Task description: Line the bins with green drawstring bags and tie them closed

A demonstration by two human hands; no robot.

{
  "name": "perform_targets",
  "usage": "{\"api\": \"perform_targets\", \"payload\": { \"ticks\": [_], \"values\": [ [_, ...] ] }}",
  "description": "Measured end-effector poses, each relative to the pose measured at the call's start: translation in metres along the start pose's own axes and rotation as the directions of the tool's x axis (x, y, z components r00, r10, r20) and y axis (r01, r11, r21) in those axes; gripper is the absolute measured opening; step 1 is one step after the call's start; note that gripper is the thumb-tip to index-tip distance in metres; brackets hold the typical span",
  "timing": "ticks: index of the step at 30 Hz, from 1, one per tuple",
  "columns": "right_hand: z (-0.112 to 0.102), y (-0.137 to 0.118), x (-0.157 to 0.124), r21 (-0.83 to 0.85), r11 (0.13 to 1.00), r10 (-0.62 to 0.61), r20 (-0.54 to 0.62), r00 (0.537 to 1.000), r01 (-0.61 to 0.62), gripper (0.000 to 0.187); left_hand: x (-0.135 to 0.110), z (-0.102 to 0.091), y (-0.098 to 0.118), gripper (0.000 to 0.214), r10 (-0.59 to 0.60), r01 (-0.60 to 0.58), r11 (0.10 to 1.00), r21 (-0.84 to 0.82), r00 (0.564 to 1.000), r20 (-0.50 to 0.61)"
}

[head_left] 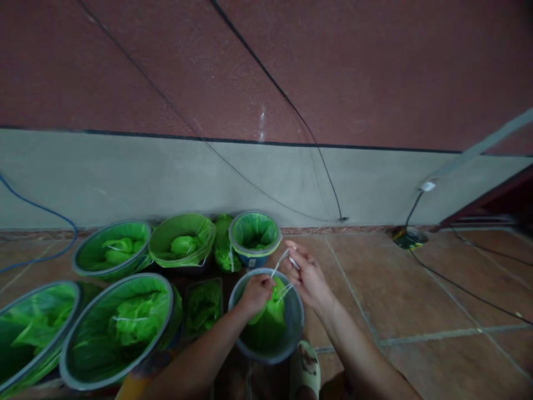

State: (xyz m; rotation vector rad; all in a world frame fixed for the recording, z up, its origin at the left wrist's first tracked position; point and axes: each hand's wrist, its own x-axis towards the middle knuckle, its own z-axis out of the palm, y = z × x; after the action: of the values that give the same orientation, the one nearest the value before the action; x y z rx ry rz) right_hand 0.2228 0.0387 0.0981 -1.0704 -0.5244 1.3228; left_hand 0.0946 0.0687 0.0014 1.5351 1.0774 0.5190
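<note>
Between my feet stands a grey-rimmed bucket (295, 328) with a green plastic bag (270, 322) gathered up inside it. A white drawstring (278, 264) rises from the bag's top and loops between both hands. My left hand (256, 294), above the bucket's left side, is closed in a pinch on the drawstring at the bag's neck. To its right and slightly higher, my right hand (306, 272) has its thumb and fingers closed on the other part of the drawstring. The bag's lower part is in shadow inside the bucket.
Several green-lined bins stand to the left, among them a round bin (254, 214) by the wall and a large oval bin (170, 311). A tied green bag (225, 244) leans between bins. Black cables (466, 289) and a cable coil (410, 239) lie at right.
</note>
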Motion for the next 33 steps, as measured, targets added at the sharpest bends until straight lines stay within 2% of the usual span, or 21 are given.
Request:
{"api": "perform_targets", "payload": {
  "ticks": [2, 4, 7, 9, 10, 12, 14, 15, 16, 18, 19, 21, 23, 26, 29, 31, 33],
  "values": [
    [0.004, 0.003, -0.002, 0.04, 0.999, 0.014, 0.062, 0.998, -0.017, 0.053, -0.002, 0.006, -0.002, 0.026, -0.007, 0.005, 1.0, 0.021, 0.998, 0.063],
    [0.008, 0.003, -0.003, 0.039, 0.999, 0.027, 0.105, 0.994, -0.031, 0.053, -0.007, 0.011, 0.001, 0.025, 0.05, -0.061, 0.997, 0.057, 0.982, 0.182],
    [0.011, 0.001, -0.001, 0.042, 0.999, 0.016, 0.092, 0.996, -0.02, 0.05, -0.017, 0.016, 0.009, 0.018, 0.154, -0.194, 0.979, 0.069, 0.914, 0.376],
    [0.009, -0.001, 0.004, 0.059, 0.998, -0.01, 0.062, 0.998, 0.006, 0.049, -0.022, 0.015, 0.013, 0.016, 0.179, -0.237, 0.969, 0.074, 0.872, 0.456],
    [0.006, -0.001, 0.006, 0.069, 0.997, -0.023, 0.039, 0.999, 0.02, 0.049, -0.023, 0.014, 0.014, 0.016, 0.173, -0.238, 0.967, 0.087, 0.869, 0.464],
    [-0.001, 0.003, 0.013, 0.057, 0.998, -0.037, -0.032, 0.999, 0.039, 0.048, -0.022, 0.011, 0.014, 0.021, 0.138, -0.211, 0.969, 0.132, 0.897, 0.42],
    [-0.013, 0.011, 0.02, -0.098, 0.994, -0.049, -0.106, 0.993, 0.039, 0.045, -0.017, 0.007, 0.011, 0.027, 0.087, -0.148, 0.974, 0.169, 0.941, 0.327],
    [-0.019, 0.016, 0.023, -0.252, 0.967, -0.064, -0.113, 0.992, 0.033, 0.044, -0.014, 0.005, 0.009, 0.029, 0.057, -0.108, 0.979, 0.174, 0.96, 0.275],
    [-0.026, 0.022, 0.025, -0.44, 0.898, -0.08, -0.091, 0.993, 0.032, 0.043, -0.011, 0.003, 0.006, 0.029, 0.029, -0.069, 0.984, 0.166, 0.973, 0.229],
    [-0.037, 0.033, 0.025, -0.765, 0.641, -0.061, 0.035, 0.998, 0.066, 0.04, -0.003, -0.001, 0.002, 0.028, -0.033, 0.015, 0.992, 0.123, 0.988, 0.148],
    [-0.041, 0.037, 0.023, -0.859, 0.504, -0.008, 0.101, 0.995, 0.091, 0.038, 0.0, -0.003, 0.0, 0.028, -0.07, 0.059, 0.994, 0.094, 0.992, 0.109],
    [-0.045, 0.042, 0.017, -0.941, 0.311, 0.119, 0.176, 0.977, 0.131, 0.032, 0.005, -0.008, -0.003, 0.029, -0.136, 0.134, 0.99, 0.041, 0.989, 0.049],
    [-0.044, 0.043, 0.008, -0.964, 0.22, 0.217, 0.2, 0.955, 0.152, 0.026, 0.008, -0.012, -0.004, 0.027, -0.151, 0.151, 0.988, -0.001, 0.988, 0.025],
    [-0.043, 0.039, 0.0, -0.962, 0.202, 0.271, 0.235, 0.933, 0.184, 0.023, 0.007, -0.02, 0.001, 0.02, -0.033, 0.032, 0.999, 0.008, 0.998, 0.051],
    [-0.046, 0.036, 0.003, -0.962, 0.211, 0.325, 0.235, 0.916, 0.172, 0.022, 0.0, -0.028, 0.013, 0.021, 0.163, -0.177, 0.969, 0.174, 0.982, 0.093],
    [-0.048, 0.035, 0.008, -0.959, 0.242, 0.235, 0.203, 0.951, 0.145, 0.022, -0.006, -0.033, 0.023, 0.022, 0.288, -0.32, 0.891, 0.323, 0.947, 0.144],
    [-0.048, 0.035, 0.014, -0.918, 0.364, 0.067, 0.192, 0.979, 0.155, 0.019, -0.011, -0.038, 0.032, 0.024, 0.38, -0.437, 0.789, 0.432, 0.9, 0.214]
  ]
}}
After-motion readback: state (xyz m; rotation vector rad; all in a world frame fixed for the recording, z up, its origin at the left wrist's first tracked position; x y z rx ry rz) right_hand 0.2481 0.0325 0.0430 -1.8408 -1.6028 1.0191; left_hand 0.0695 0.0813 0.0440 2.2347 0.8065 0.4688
